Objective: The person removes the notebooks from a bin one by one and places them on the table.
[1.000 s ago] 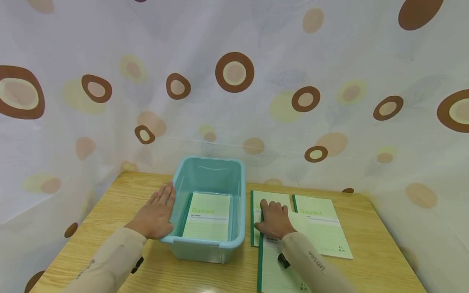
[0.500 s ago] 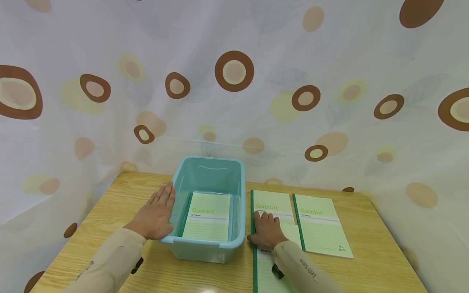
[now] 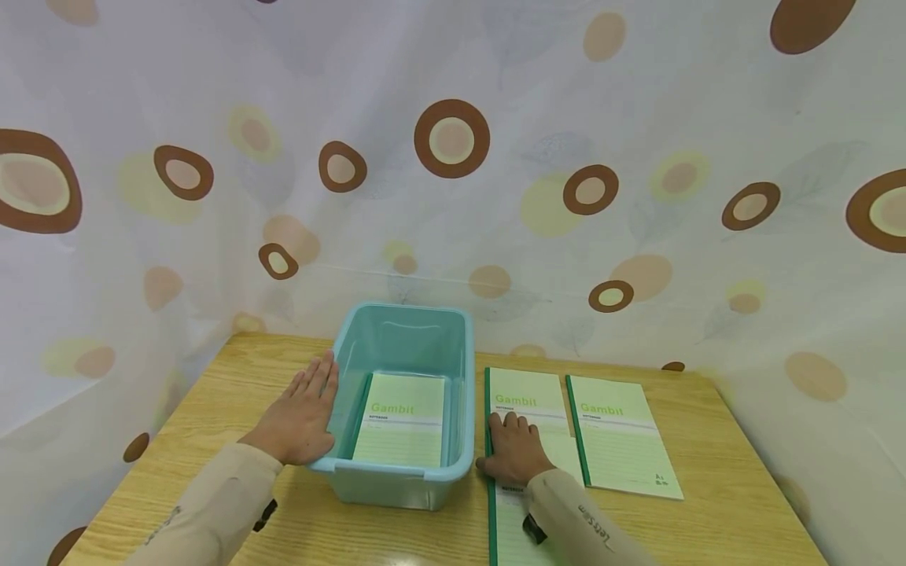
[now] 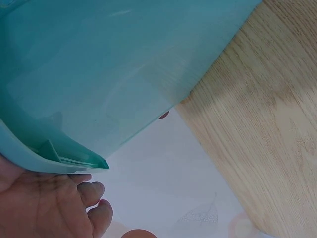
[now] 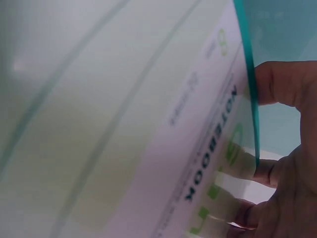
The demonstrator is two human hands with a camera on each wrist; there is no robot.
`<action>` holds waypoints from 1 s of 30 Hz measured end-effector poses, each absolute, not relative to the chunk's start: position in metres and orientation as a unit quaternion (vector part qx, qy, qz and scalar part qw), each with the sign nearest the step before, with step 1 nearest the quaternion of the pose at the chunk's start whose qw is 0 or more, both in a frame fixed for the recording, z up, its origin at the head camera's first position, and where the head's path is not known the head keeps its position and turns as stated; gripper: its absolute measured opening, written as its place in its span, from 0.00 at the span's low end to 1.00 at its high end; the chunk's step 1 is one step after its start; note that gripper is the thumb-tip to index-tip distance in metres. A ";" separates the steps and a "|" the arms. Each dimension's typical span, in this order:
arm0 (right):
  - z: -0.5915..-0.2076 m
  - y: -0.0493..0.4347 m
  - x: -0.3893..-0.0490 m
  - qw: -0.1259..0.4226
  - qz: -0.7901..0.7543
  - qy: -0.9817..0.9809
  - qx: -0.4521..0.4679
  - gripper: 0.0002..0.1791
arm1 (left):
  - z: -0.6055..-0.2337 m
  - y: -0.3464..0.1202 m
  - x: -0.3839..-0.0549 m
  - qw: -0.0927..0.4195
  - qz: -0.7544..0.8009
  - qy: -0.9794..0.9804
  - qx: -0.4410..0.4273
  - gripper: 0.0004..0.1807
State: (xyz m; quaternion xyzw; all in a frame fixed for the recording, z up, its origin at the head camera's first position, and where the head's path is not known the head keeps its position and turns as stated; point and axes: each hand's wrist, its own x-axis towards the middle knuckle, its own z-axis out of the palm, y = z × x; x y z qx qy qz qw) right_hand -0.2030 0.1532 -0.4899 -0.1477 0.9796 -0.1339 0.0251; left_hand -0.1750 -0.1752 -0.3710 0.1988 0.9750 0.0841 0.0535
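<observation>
My left hand (image 3: pixel 300 417) rests along the left rim of a light blue plastic bin (image 3: pixel 403 472), its fingers straight. In the left wrist view the fingers (image 4: pixel 91 196) lie beside the bin wall (image 4: pixel 129 74). Inside the bin lies a green-spined notebook (image 3: pixel 403 428). My right hand (image 3: pixel 517 452) holds the upper left corner of a similar notebook (image 3: pixel 527 519), which overlaps the lower part of another notebook (image 3: pixel 527 385). In the right wrist view my thumb (image 5: pixel 282 82) touches the spine of the held notebook (image 5: pixel 163 124), and the fingers are at its top edge.
One more notebook (image 3: pixel 623 440) lies to the right, close to the overlapping ones. Everything stands on a wooden table (image 3: pixel 396 538). A patterned cloth (image 3: pixel 453 228) hangs behind the table and along its sides.
My right hand has slid the front notebook left and toward me, lining its spine up with the notebook behind it. My left hand and the bin have stayed in place.
</observation>
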 end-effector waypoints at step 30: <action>-0.412 0.160 -0.216 -0.046 -0.275 0.952 -0.126 0.24 | -0.371 -0.175 -0.175 0.051 0.083 0.975 0.199 0.43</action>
